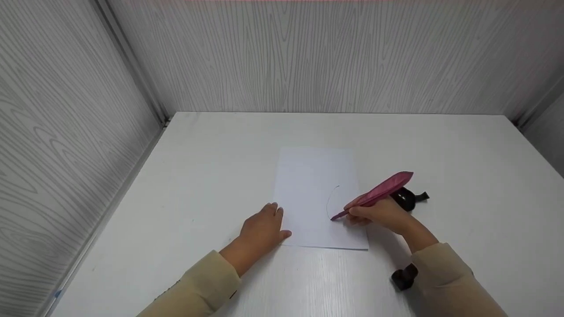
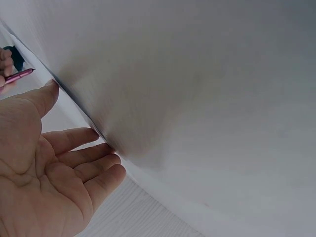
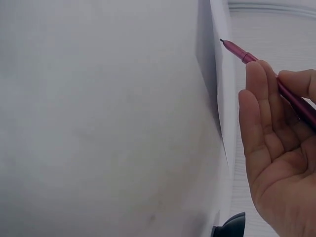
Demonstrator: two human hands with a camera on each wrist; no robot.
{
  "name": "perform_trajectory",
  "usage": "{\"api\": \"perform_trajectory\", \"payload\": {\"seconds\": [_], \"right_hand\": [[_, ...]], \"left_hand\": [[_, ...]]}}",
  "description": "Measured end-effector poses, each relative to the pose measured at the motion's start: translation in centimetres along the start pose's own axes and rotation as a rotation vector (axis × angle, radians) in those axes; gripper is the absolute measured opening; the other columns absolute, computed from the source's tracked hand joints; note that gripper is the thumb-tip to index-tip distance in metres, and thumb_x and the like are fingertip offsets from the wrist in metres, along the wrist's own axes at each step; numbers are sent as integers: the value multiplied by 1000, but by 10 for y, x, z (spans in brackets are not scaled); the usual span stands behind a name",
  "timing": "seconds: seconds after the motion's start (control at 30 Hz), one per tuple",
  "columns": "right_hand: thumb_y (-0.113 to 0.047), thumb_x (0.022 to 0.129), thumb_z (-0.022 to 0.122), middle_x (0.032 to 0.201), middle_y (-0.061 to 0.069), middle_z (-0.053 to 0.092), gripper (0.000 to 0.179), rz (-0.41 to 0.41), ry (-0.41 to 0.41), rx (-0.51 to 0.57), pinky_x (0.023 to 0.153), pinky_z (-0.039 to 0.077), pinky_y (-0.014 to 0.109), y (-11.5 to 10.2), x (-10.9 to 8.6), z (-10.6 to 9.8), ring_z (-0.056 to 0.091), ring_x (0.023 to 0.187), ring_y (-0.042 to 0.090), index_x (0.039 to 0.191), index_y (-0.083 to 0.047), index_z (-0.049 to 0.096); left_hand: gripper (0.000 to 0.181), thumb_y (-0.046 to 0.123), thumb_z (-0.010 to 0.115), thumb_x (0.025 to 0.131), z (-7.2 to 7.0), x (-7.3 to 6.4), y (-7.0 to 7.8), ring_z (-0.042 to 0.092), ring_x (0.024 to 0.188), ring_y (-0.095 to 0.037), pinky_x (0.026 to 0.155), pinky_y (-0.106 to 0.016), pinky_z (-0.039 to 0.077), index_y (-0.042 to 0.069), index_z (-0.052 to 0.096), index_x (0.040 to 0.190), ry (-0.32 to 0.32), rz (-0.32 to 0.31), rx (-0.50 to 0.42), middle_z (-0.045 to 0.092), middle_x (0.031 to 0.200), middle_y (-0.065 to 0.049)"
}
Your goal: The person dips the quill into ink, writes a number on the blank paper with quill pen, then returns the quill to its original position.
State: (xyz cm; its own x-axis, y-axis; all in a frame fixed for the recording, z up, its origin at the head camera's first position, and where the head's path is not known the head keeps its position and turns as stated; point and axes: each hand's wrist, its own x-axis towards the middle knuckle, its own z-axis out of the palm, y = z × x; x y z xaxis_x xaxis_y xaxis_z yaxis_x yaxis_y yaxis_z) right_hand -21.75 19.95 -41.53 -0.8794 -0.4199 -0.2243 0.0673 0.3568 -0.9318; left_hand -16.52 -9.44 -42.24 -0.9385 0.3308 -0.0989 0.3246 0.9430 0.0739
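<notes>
A sheet of white paper lies on the table, with a thin curved line drawn on its right half. My right hand pinches a dark pink feather-shaped pen between thumb and fingers. Its tip is right at the lower end of the line. In the right wrist view the dark tip of the pen points away from the fingers. My left hand rests on the paper's lower left edge, fingers extended and thumb apart. The left wrist view shows its fingers loosely spread.
Just behind the right hand lies a glossy black rounded object with a narrow flared end. A smaller black object is beside the right sleeve. Wood-grain panels wall the white table at the back and sides.
</notes>
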Motion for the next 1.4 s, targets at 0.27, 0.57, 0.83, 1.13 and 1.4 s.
{"api": "perform_trajectory", "payload": {"seconds": [0.27,0.57,0.83,1.13,1.4], "right_hand": [[-21,88,69,95,11,71,30,12,16,-59,79,55,33,0,-6,-3,67,88,19,108,2,69],[-20,89,69,94,11,71,29,5,22,-83,76,55,31,2,-10,-10,67,86,19,107,2,69],[-19,89,68,95,12,71,30,8,32,-67,76,55,33,3,-14,-16,69,86,22,109,3,68],[-17,89,68,94,13,71,30,-13,51,-78,76,55,32,4,-17,-21,69,86,21,110,5,67],[-19,89,68,94,13,71,32,-11,85,-90,74,55,30,5,-19,-24,68,85,19,111,5,67]], "left_hand": [[64,40,60,93,0,-1,-2,39,132,-31,102,-39,40,-6,47,135,-4,1,-32,43,141,-22],[65,41,60,93,-1,-1,-3,39,132,-31,100,-38,41,-6,46,136,-16,-7,-29,43,141,-21],[67,43,58,93,-2,-1,-3,39,132,-29,100,-36,42,-5,45,137,-28,3,3,42,142,-21],[67,43,58,93,-1,0,-3,40,132,-29,99,-36,43,-6,46,137,-24,7,9,43,141,-21],[67,43,59,93,-1,-1,-1,39,133,-29,100,-37,42,-6,46,137,-25,-1,1,43,142,-20]]}}
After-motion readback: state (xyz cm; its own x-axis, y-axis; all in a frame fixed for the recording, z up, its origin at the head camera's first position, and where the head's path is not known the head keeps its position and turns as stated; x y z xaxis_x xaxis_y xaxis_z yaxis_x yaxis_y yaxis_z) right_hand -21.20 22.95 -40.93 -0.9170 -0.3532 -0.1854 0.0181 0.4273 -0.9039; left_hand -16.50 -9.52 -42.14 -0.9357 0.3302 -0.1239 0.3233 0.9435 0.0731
